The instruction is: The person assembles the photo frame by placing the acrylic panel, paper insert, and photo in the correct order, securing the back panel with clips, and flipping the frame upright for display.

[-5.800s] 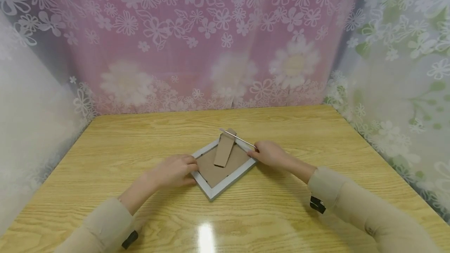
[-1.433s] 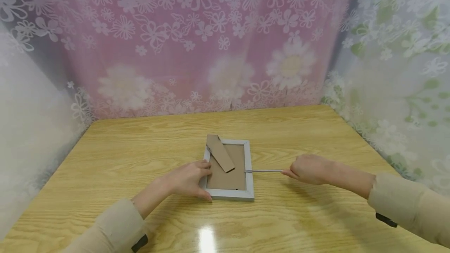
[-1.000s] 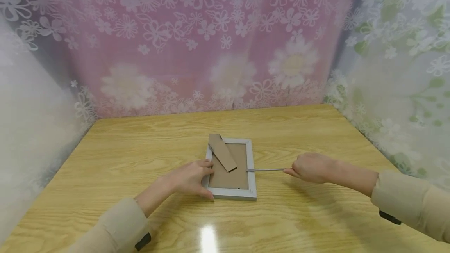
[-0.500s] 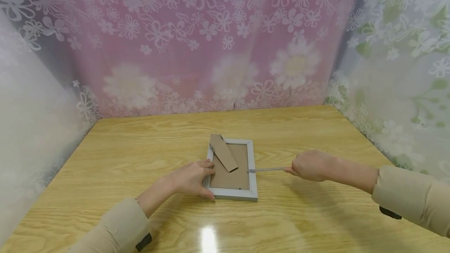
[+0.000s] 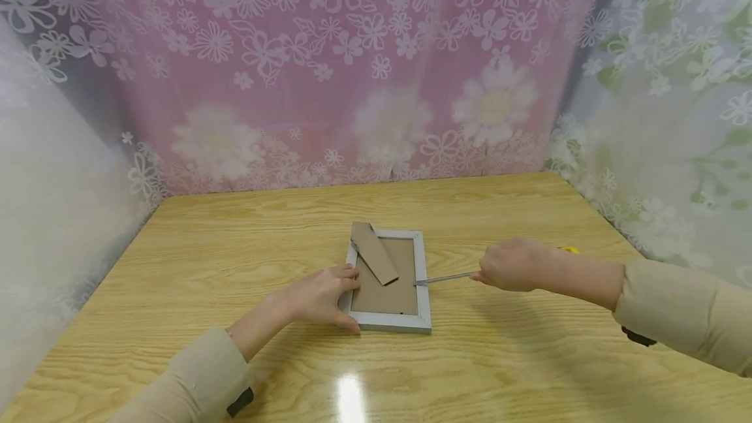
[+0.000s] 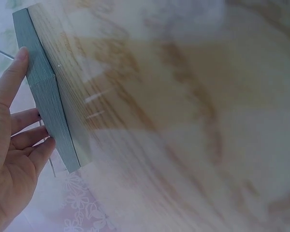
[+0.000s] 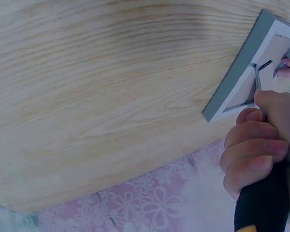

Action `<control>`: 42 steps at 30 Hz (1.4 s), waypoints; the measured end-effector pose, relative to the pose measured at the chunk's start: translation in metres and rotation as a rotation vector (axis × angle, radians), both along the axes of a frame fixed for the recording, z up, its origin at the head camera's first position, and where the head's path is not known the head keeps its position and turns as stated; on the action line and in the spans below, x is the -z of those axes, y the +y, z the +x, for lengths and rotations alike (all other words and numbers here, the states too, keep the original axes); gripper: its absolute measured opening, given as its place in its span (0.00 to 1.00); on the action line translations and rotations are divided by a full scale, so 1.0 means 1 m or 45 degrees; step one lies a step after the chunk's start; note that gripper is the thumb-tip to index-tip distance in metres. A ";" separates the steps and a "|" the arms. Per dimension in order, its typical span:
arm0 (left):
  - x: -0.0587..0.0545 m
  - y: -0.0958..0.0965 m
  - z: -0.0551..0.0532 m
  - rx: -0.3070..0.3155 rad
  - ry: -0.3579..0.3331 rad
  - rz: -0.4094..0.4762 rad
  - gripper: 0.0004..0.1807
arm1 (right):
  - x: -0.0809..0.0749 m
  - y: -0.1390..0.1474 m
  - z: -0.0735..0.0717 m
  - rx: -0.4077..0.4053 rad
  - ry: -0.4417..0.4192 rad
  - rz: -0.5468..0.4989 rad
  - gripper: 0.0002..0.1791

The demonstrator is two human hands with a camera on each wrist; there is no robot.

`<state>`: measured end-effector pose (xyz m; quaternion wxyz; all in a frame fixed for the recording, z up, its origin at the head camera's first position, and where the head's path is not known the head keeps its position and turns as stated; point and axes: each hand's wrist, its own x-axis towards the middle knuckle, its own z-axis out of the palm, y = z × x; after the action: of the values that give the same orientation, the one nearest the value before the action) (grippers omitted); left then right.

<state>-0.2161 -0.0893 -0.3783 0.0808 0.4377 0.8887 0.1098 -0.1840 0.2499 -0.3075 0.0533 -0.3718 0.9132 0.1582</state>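
A picture frame [image 5: 388, 322] with a pale grey rim lies face down on the table. Its brown backing board [image 5: 376, 299] carries a cardboard stand leg [image 5: 375, 254], slanted across the upper left. My left hand [image 5: 317, 297] grips the frame's near left corner, fingers over the left side and thumb at the near edge. In my right hand [image 5: 517, 266] is a screwdriver, its fist closed round the black handle [image 7: 263, 203] with a yellow end. The thin metal shaft [image 5: 449, 277] slopes down leftward, and its tip meets the inner edge of the frame's right side.
The wood-grain table [image 5: 252, 227] stretches around the frame on all sides. A pink flowered curtain [image 5: 329, 83] hangs behind its far edge, and pale patterned sheets [image 5: 675, 149] close off both sides.
The frame has turned from diagonal to nearly straight since the oldest frame. Lately my right hand has risen, tilting the screwdriver more steeply, its yellow end now showing. My left hand keeps its place.
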 end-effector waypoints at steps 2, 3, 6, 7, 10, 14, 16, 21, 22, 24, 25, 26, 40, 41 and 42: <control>0.000 0.000 0.000 -0.002 0.001 -0.003 0.42 | -0.003 -0.002 0.000 0.001 0.001 0.017 0.25; 0.000 0.000 0.000 -0.004 0.002 -0.004 0.42 | -0.003 -0.003 0.001 0.005 0.000 0.022 0.25; 0.001 0.000 0.000 -0.008 -0.001 -0.009 0.43 | -0.004 -0.003 0.002 0.006 0.005 0.028 0.25; 0.001 0.000 0.000 -0.009 -0.003 -0.009 0.43 | -0.004 -0.003 0.003 0.006 0.001 0.022 0.25; 0.001 0.000 0.001 -0.011 -0.005 -0.008 0.42 | -0.001 0.000 0.002 0.012 -0.028 -0.012 0.24; 0.001 0.000 0.001 -0.010 -0.002 -0.008 0.43 | 0.005 0.006 -0.001 0.042 -0.134 -0.065 0.24; 0.001 0.000 0.001 -0.007 0.003 -0.009 0.43 | 0.009 0.008 -0.003 0.064 -0.192 -0.098 0.24; 0.002 0.001 0.002 0.003 0.017 -0.029 0.43 | 0.017 0.011 -0.007 0.083 -0.212 -0.126 0.24; 0.002 0.001 0.002 0.007 0.021 -0.031 0.43 | 0.018 0.012 -0.008 0.073 -0.193 -0.124 0.24; 0.001 0.001 0.001 0.017 0.031 -0.038 0.42 | 0.021 0.013 -0.008 0.069 -0.164 -0.134 0.24; 0.001 0.001 0.000 0.025 0.037 -0.041 0.42 | 0.022 0.013 -0.009 0.069 -0.151 -0.149 0.24; 0.000 0.001 0.000 0.029 0.037 -0.042 0.42 | 0.023 0.013 -0.009 0.079 -0.149 -0.171 0.24; -0.004 -0.009 -0.018 0.242 0.302 -0.105 0.21 | 0.027 0.020 -0.011 0.228 -0.174 -0.328 0.21; -0.002 -0.009 -0.019 0.261 0.327 -0.122 0.22 | 0.028 0.021 -0.011 0.236 -0.175 -0.329 0.21; -0.001 -0.009 -0.019 0.281 0.347 -0.144 0.22 | 0.028 0.022 -0.011 0.244 -0.173 -0.324 0.21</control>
<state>-0.2353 -0.0984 -0.3773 -0.0046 0.5381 0.8428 -0.0101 -0.1946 0.2714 -0.3356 0.0820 -0.2966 0.9514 0.0099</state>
